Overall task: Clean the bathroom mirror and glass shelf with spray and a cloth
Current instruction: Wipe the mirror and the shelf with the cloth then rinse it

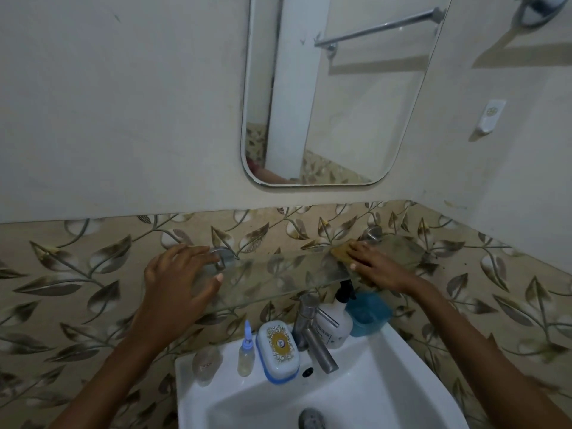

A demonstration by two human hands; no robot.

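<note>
A clear glass shelf (278, 274) runs along the leaf-patterned tile wall below the rounded mirror (334, 97). My right hand (371, 266) presses flat on a yellow-brown cloth (340, 252) lying on the right part of the shelf. My left hand (179, 274) rests with spread fingers on the shelf's left end, beside the round metal bracket (221, 257). A white spray bottle with a black nozzle (335, 320) stands on the sink rim under the shelf, behind the tap.
On the white sink (387, 366) rim stand a steel tap (312, 332), a blue-and-white soap box (278, 351), a small bottle with a blue cap (246, 351), a clear jar (205, 365) and a blue container (368, 314). A white wall fixture (492, 116) hangs at the right.
</note>
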